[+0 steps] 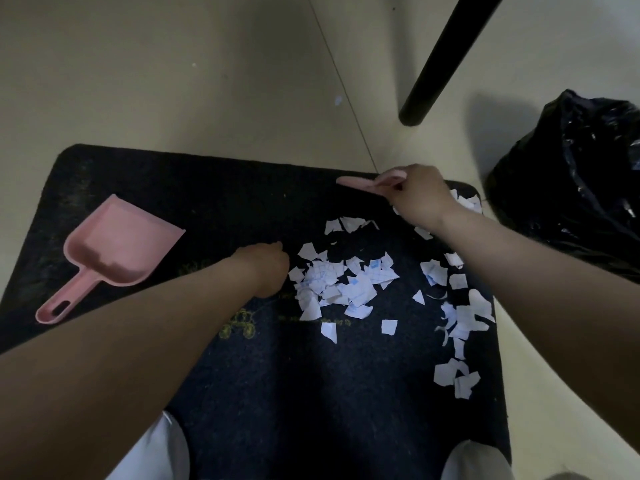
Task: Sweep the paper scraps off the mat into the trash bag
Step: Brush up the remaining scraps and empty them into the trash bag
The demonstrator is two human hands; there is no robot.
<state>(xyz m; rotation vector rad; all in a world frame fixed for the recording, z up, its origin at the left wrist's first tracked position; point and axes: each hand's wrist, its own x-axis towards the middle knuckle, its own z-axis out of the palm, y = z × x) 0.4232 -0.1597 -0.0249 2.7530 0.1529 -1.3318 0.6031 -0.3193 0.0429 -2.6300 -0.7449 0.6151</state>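
A person kneels over a dark mat point(242, 393) on the pale floor point(173, 81). The right hand point(420, 197) is curled round the handle of a pink brush point(363, 183) at the mat's far edge, the brush lying low across the pile. The left hand point(268, 268) rests on the mat with fingers bent under, just beside the heap of paper scraps point(346, 282); whether it pinches anything I cannot tell. More scraps trail along the mat's right edge. A pink dustpan point(114, 251) lies well apart on the left side of the mat. The black trash bag point(581, 188) sits on the floor just right of the mat, near a black furniture leg point(440, 60).
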